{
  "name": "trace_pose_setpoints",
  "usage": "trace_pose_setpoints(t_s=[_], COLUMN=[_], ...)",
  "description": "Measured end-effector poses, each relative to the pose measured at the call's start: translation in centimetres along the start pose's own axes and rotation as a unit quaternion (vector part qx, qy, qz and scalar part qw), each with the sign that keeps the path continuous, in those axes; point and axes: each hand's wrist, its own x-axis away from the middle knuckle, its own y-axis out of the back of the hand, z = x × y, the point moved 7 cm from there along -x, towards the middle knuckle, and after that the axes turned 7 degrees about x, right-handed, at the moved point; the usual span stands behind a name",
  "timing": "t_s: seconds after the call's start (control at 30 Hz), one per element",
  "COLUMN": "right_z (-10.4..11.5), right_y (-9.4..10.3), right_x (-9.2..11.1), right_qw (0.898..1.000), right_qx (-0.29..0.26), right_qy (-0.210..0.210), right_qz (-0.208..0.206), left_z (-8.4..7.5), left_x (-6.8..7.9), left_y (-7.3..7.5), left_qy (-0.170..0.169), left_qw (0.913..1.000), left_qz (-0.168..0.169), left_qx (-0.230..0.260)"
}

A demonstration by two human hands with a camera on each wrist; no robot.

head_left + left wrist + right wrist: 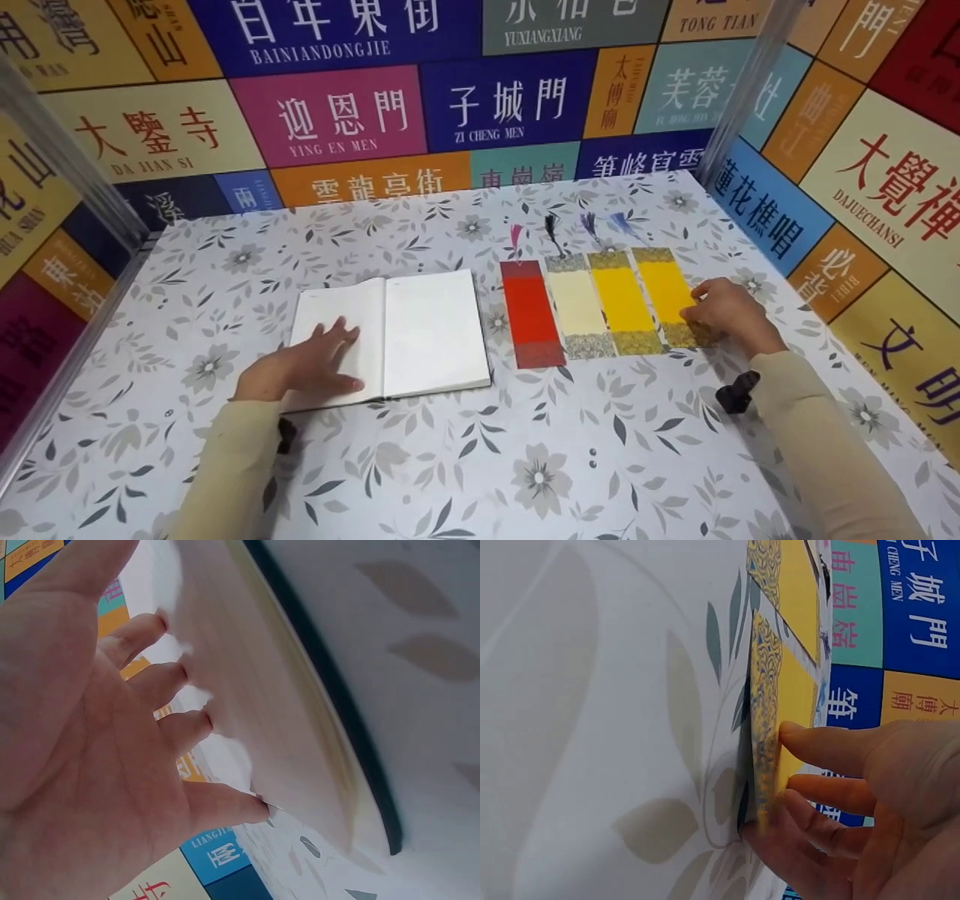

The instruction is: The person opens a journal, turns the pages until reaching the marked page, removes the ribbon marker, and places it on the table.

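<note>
An open book [433,330] with nearly blank pages lies on the table. My left hand [311,367] rests on its left page with the fingers spread; the left wrist view shows the fingertips touching the paper above the dark cover edge [330,690]. Right of the book lies a row of tasselled bookmarks: a red bookmark [531,311], a cream bookmark [576,304], a yellow bookmark [624,300] and another yellow bookmark [661,289] at the right end. My right hand [731,311] pinches that last one by its right edge, thumb on top, and its patterned end [765,705] is slightly raised.
A floral cloth [540,480] covers the table. Upright panels with large printed characters [337,112] stand behind and at both sides, with clear corner posts [739,97]. A small black device [739,391] sits at the right wrist.
</note>
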Motion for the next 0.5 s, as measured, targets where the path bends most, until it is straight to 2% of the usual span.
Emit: trace_pose_setpoints(t_s=[0.33,0.5], right_z=[-0.16,-0.26], right_y=[0.21,0.12], right_x=[0.22,0.15], right_qw=[1.0,1.0], right_qx=[0.008,0.003], right_qy=[0.006,0.005], right_qz=[-0.001,0.008], left_z=[-0.14,-0.05], left_x=[-0.01,-0.03], left_y=[0.03,0.32], left_qy=[0.0,-0.021], left_qw=[0.9999,0.9997], left_qz=[-0.002,-0.009], left_qx=[0.011,0.012])
